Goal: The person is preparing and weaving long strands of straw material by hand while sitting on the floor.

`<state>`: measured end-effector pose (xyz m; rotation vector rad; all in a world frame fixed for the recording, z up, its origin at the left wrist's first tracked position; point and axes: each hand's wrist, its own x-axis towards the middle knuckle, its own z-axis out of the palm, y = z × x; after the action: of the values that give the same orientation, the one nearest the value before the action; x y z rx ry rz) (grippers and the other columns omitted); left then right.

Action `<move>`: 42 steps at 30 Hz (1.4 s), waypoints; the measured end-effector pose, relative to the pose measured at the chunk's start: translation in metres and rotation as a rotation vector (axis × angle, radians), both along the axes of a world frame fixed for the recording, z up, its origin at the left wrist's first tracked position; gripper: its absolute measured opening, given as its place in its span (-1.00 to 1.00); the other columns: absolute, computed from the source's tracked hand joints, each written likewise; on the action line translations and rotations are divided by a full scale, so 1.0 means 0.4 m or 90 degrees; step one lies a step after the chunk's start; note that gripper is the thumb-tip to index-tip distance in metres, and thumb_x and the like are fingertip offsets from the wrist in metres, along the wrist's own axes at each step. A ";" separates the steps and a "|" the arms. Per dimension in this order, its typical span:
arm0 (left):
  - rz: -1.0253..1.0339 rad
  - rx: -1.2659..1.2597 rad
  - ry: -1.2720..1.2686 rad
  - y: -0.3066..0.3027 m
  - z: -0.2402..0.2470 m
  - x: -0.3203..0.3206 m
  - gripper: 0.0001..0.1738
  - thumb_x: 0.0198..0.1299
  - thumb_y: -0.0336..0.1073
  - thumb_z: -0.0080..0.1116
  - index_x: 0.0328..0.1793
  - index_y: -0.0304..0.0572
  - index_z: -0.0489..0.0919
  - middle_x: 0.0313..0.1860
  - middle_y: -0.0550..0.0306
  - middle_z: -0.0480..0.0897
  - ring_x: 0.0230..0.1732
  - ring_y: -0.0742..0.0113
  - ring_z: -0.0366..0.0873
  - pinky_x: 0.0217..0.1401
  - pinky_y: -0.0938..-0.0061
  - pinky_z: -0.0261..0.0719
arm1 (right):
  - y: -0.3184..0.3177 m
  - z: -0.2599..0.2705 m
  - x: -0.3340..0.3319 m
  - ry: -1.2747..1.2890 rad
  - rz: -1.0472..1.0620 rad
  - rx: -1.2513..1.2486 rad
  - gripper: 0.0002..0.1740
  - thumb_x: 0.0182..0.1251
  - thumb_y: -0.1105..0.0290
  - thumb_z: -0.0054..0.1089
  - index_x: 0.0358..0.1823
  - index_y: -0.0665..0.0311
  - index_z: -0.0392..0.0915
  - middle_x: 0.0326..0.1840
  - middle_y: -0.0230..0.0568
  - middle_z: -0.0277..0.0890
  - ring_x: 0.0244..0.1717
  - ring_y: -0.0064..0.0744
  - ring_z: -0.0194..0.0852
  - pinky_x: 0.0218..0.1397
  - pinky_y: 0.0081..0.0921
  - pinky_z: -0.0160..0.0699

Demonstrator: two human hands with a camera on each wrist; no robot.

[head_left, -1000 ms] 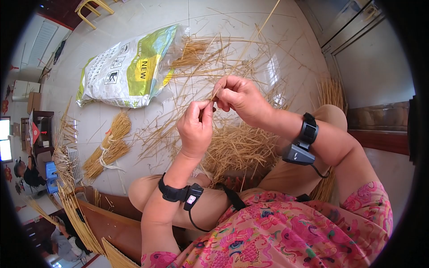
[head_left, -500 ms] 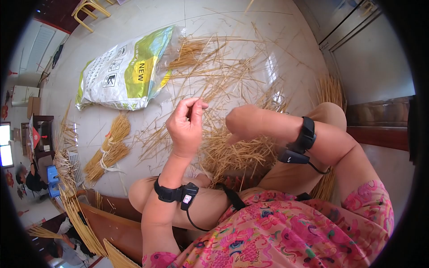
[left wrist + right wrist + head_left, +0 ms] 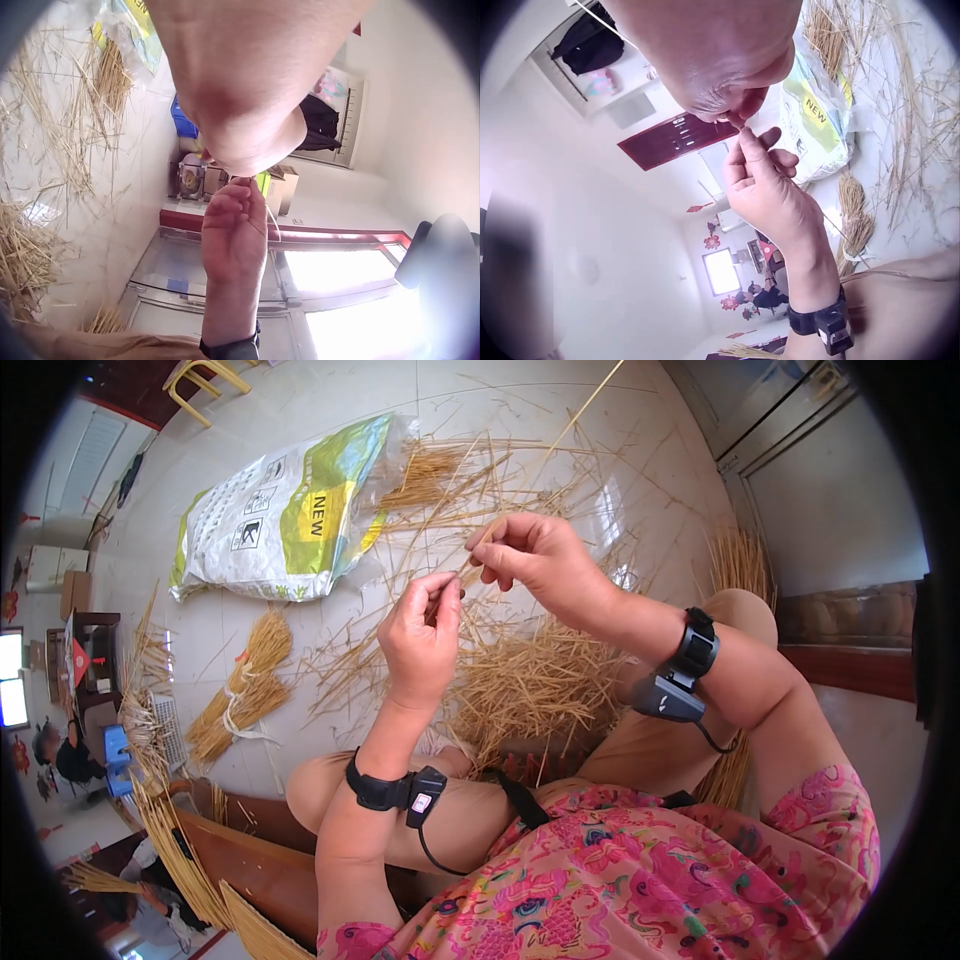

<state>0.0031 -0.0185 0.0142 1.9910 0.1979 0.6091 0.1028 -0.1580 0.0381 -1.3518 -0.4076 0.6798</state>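
Head view: our left hand (image 3: pixel 420 635) and right hand (image 3: pixel 535 560) each pinch the straw (image 3: pixel 580 414); we should peel it slowly.

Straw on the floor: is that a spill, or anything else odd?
Loose straw lies strewn over the floor, fanning from the open mouth of the sack, with a heap by the person's knees: messy, not broken. Only the tied bundle looks tidy. The left hand and right hand pinch a stalk.
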 end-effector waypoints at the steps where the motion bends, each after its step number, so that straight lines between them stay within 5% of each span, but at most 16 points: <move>1: 0.003 0.027 0.001 0.004 -0.001 -0.002 -0.91 0.16 -0.48 0.19 -0.20 -0.27 0.56 -0.46 0.08 0.65 -0.49 0.38 0.62 -0.45 0.55 0.53 | 0.000 0.000 0.002 0.001 -0.016 0.005 -0.87 0.29 0.42 0.18 -0.32 0.35 0.52 -0.32 -0.33 0.53 -0.38 -0.66 0.46 -0.36 -0.69 0.45; 4: 0.013 0.142 -0.023 0.006 0.002 -0.004 -0.90 0.13 -0.47 0.21 -0.23 -0.24 0.55 -0.47 0.07 0.63 -0.52 0.27 0.60 -0.48 0.48 0.52 | 0.002 -0.001 -0.006 0.019 -0.003 0.036 -0.87 0.28 0.44 0.17 -0.32 0.38 0.51 -0.26 -0.27 0.52 -0.34 -0.60 0.49 -0.33 -0.65 0.47; 7: 0.025 0.197 -0.038 0.003 -0.005 -0.005 -0.94 0.18 -0.48 0.17 -0.23 -0.28 0.54 -0.49 0.12 0.64 -0.48 0.44 0.63 -0.45 0.58 0.54 | 0.008 -0.002 -0.012 0.025 -0.026 0.078 -0.87 0.27 0.46 0.15 -0.34 0.42 0.52 -0.40 -0.28 0.54 -0.41 -0.59 0.51 -0.35 -0.64 0.51; 19: 0.029 0.219 -0.039 -0.005 -0.002 -0.006 -0.96 0.20 -0.46 0.15 -0.25 -0.25 0.52 -0.50 0.09 0.64 -0.49 0.35 0.65 -0.46 0.52 0.55 | 0.008 -0.017 -0.014 0.075 -0.033 0.091 -0.88 0.27 0.48 0.11 -0.30 0.43 0.53 -0.35 -0.24 0.55 -0.37 -0.55 0.51 -0.31 -0.63 0.51; 22: 0.041 0.202 -0.069 -0.007 -0.017 -0.004 -0.89 0.11 -0.44 0.22 -0.25 -0.17 0.52 -0.52 0.06 0.61 -0.57 0.14 0.58 -0.54 0.38 0.50 | 0.012 -0.021 -0.015 0.163 -0.017 0.130 -0.85 0.30 0.44 0.09 -0.26 0.41 0.52 -0.38 -0.25 0.53 -0.40 -0.56 0.48 -0.35 -0.65 0.49; 28: 0.034 0.250 -0.088 -0.014 -0.012 -0.010 -0.90 0.13 -0.42 0.21 -0.25 -0.18 0.51 -0.53 0.06 0.61 -0.58 0.11 0.57 -0.55 0.36 0.48 | 0.013 -0.036 -0.023 0.305 0.049 0.095 -0.81 0.29 0.36 0.11 -0.29 0.39 0.51 -0.46 -0.26 0.50 -0.51 -0.56 0.41 -0.46 -0.65 0.41; 31: 0.038 0.239 -0.079 -0.012 -0.021 -0.015 -0.91 0.20 -0.44 0.15 -0.20 -0.25 0.49 -0.52 0.11 0.65 -0.53 0.36 0.62 -0.48 0.53 0.51 | 0.007 -0.042 -0.014 0.166 0.146 -0.116 -0.76 0.21 0.31 0.20 -0.39 0.40 0.56 -0.53 -0.20 0.53 -0.54 -0.51 0.46 -0.47 -0.59 0.44; 35: 0.033 0.135 -0.054 -0.018 0.007 -0.010 -0.92 0.19 -0.47 0.13 -0.21 -0.22 0.49 -0.52 0.08 0.63 -0.52 0.24 0.63 -0.50 0.45 0.53 | -0.002 -0.009 -0.022 -0.285 0.516 -0.492 -0.73 0.06 0.25 0.29 -0.48 0.37 0.65 -0.52 -0.08 0.61 -0.46 -0.37 0.61 -0.32 -0.42 0.54; 38: 0.027 0.124 -0.038 -0.008 0.006 -0.010 -0.94 0.21 -0.48 0.11 -0.21 -0.23 0.48 -0.52 0.09 0.64 -0.51 0.29 0.64 -0.49 0.49 0.54 | -0.019 -0.028 -0.021 -0.412 0.425 -0.478 -0.69 0.03 0.20 0.32 -0.50 0.37 0.65 -0.52 -0.06 0.61 -0.46 -0.30 0.60 -0.30 -0.38 0.55; 42: 0.024 0.107 -0.017 -0.010 0.006 -0.010 -0.95 0.22 -0.47 0.10 -0.21 -0.24 0.48 -0.50 0.07 0.64 -0.51 0.31 0.64 -0.48 0.50 0.54 | 0.009 -0.023 -0.003 -0.043 0.102 -0.027 -0.79 0.19 0.35 0.25 -0.36 0.41 0.60 -0.47 -0.26 0.61 -0.46 -0.56 0.55 -0.39 -0.59 0.50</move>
<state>-0.0009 -0.0226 0.0168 2.1436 0.1723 0.6963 0.1016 -0.1545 0.0290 -1.3953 -0.5632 0.7793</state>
